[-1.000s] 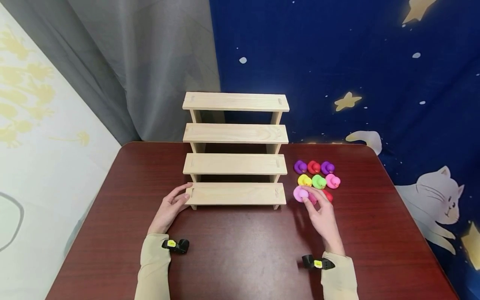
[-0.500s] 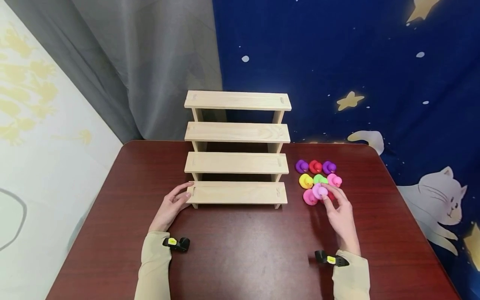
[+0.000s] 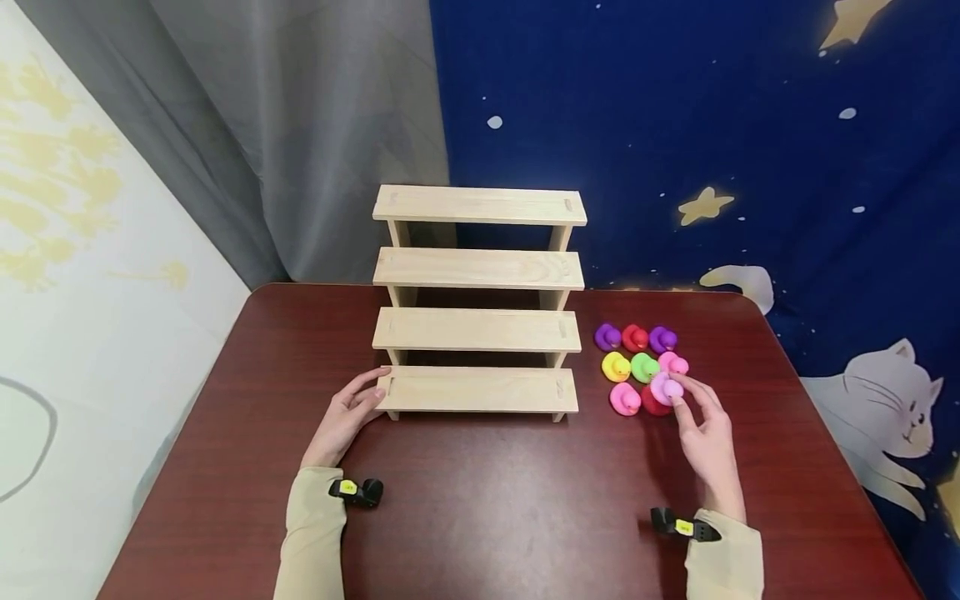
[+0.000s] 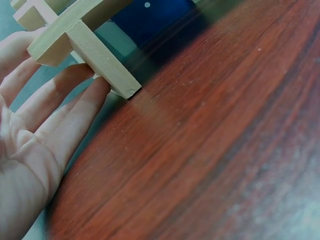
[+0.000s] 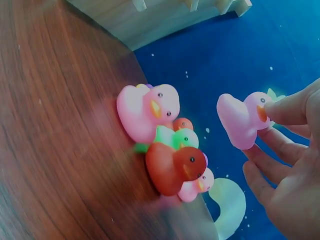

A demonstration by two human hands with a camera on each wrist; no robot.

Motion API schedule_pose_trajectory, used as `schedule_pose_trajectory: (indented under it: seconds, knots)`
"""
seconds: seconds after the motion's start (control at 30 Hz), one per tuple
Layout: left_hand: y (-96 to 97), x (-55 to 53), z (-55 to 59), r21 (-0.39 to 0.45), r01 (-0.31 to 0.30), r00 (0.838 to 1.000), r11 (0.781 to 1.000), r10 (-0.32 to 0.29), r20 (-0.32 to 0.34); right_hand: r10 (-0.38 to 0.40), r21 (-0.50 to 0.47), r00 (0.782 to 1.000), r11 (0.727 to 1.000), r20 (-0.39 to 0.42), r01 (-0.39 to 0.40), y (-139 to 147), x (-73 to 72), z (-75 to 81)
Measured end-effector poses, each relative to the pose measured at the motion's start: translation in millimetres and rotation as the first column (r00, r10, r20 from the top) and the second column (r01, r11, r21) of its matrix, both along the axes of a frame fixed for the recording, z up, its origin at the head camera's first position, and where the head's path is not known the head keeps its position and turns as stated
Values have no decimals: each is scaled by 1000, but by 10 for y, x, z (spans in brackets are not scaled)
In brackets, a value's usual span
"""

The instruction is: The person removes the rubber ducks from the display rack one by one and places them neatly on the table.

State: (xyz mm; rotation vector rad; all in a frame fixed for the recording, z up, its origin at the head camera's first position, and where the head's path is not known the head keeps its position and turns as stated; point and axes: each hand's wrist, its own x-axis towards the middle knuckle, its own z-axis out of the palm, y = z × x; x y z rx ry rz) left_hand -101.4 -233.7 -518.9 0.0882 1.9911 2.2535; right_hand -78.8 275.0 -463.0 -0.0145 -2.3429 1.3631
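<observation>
In the head view my right hand (image 3: 708, 446) pinches a light-pink toy duck (image 3: 666, 389) by its head, thumb and fingers at the beak side in the right wrist view. The duck is raised above a red duck (image 3: 654, 402) and partly covers it. A darker pink duck (image 3: 625, 399) sits to the left of the red one. My left hand (image 3: 337, 427) holds the left end of the lowest step of a stepped wooden shelf (image 3: 477, 390). Thumb and index finger lie at the step's corner; in the left wrist view, lower fingertips touch the shelf's leg (image 4: 102, 59).
Behind the held duck sit a yellow duck (image 3: 616, 367), a green duck (image 3: 645, 367) and another pink duck (image 3: 675, 363). Farther back are two purple ducks and a red one (image 3: 635, 337). A dark-red table (image 3: 480, 500) carries everything; a blue curtain (image 3: 645, 108) hangs behind.
My right hand has carried the light-pink duck to the right, from over the front-left darker pink duck to over the front red one. The left hand stays at the shelf.
</observation>
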Motion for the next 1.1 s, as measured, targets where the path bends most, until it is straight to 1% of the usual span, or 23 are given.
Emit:
schedule_pose_trajectory:
  seconds: [0.13,0.2,0.27,0.37,0.43,0.63,0.83,1.1]
  knots:
    - [0,3,0,-4,2,1000,1000,-2,-5,-20,20,999,1000,-31,21,14,32,98]
    - [5,7,-5,-4,3,1000,1000,-3,-7,-24,30,999,999,-40,25,54,40,121]
    - [6,11,-8,-3,2,1000,1000,-2,-10,-19,40,999,999,-47,21,128,31,90]
    - [4,16,-12,-2,1,1000,1000,-1,-16,-16,61,999,998,-37,19,253,-5,10]
    - [7,16,-10,-4,3,1000,1000,-3,-17,-25,76,1000,997,-18,26,319,-21,-31]
    - [11,-3,-10,-4,2,1000,1000,-3,-23,-46,98,997,994,56,41,393,-45,-80]
    - [19,-9,-8,5,5,1000,1000,-5,-20,-50,135,995,990,88,38,463,-57,-139]
    - [11,-8,-2,10,5,1000,1000,-5,-14,-27,220,989,976,144,-5,542,-59,-224]
